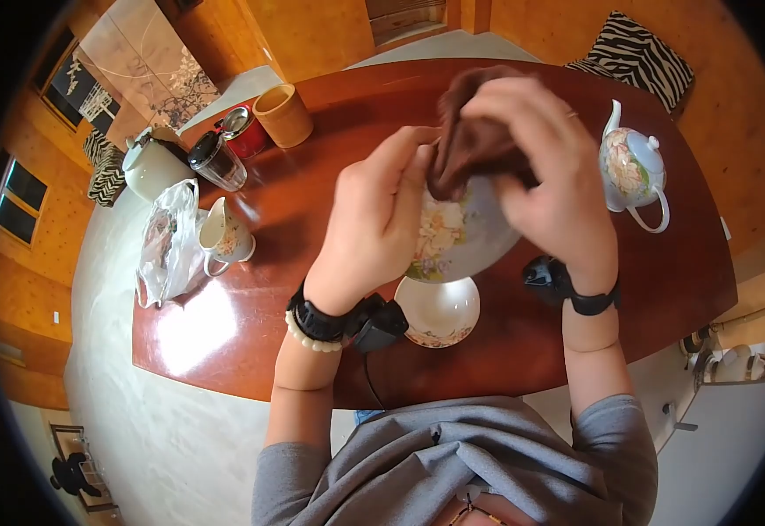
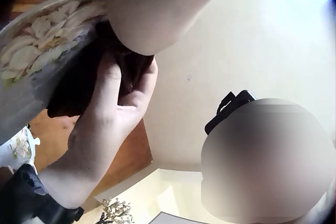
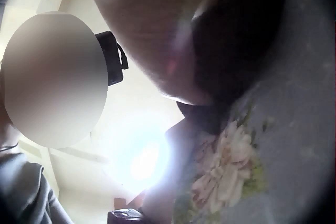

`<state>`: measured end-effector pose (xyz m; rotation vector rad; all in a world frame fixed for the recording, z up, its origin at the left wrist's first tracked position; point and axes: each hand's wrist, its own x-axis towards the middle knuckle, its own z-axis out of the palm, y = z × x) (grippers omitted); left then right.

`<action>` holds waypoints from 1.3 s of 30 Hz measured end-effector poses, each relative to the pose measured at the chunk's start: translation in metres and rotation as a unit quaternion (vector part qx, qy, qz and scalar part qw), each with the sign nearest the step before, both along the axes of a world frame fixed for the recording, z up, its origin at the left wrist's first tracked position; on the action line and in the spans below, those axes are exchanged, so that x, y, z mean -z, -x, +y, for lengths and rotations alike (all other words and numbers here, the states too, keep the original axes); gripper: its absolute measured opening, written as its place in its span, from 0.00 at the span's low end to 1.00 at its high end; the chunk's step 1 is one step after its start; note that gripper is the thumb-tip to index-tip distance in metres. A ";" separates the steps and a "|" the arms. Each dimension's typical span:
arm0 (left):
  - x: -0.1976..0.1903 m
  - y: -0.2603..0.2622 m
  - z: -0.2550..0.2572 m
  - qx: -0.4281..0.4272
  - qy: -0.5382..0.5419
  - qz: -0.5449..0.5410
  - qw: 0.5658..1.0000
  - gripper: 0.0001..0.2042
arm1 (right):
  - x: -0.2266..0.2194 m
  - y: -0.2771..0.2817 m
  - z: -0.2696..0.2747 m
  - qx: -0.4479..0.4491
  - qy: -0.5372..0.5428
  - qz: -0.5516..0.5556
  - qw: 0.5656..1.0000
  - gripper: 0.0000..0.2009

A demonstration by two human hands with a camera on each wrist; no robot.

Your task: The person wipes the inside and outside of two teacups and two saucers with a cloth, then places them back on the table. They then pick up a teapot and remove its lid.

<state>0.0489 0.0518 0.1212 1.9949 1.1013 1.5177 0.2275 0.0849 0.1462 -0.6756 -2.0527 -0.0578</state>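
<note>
The left hand (image 1: 370, 215) is gripping a flowered dish (image 1: 479, 237) above the table (image 1: 663, 280); the right hand (image 1: 553, 167) is clutching a brown cloth (image 1: 479, 140), hiding part of it. Around the dish, a bowl (image 1: 439, 311) is sitting at six o'clock, a teapot (image 1: 630, 167) at two, a pitcher (image 1: 229, 237) at nine.

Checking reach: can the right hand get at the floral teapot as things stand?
Likely yes: bare tabletop lies between the right hand and the floral teapot, but that hand would probably have to release the brown cloth first.
</note>
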 end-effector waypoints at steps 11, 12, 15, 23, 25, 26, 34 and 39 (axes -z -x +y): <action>-0.035 0.022 -0.028 -0.073 -0.034 0.091 0.993 0.09 | -0.002 -0.002 -0.002 -0.066 -0.009 0.053 0.996 0.21; -0.029 0.024 -0.025 -0.071 -0.066 0.119 0.988 0.10 | -0.001 0.000 -0.003 -0.055 -0.031 0.024 0.998 0.23; -0.024 0.021 -0.028 -0.103 -0.076 0.063 0.990 0.13 | 0.000 0.000 0.005 -0.077 -0.017 0.105 0.991 0.22; -0.004 0.014 -0.001 -0.162 -0.231 -0.160 0.946 0.17 | 0.030 0.025 0.009 -0.159 0.264 0.402 0.862 0.11; 0.000 0.009 0.004 -0.165 -0.234 -0.182 0.941 0.17 | 0.032 0.025 0.014 -0.150 0.293 0.410 0.851 0.11; 0.001 0.010 0.003 -0.175 -0.216 -0.148 0.949 0.16 | 0.031 0.022 0.016 -0.147 0.289 0.393 0.860 0.11; -0.014 0.020 -0.005 -0.012 -0.001 -0.104 0.994 0.13 | 0.012 -0.014 0.016 -0.063 0.096 0.196 0.974 0.17; -0.009 0.013 0.001 -0.020 -0.083 -0.141 0.986 0.14 | 0.015 -0.007 0.012 -0.104 0.154 0.268 0.945 0.17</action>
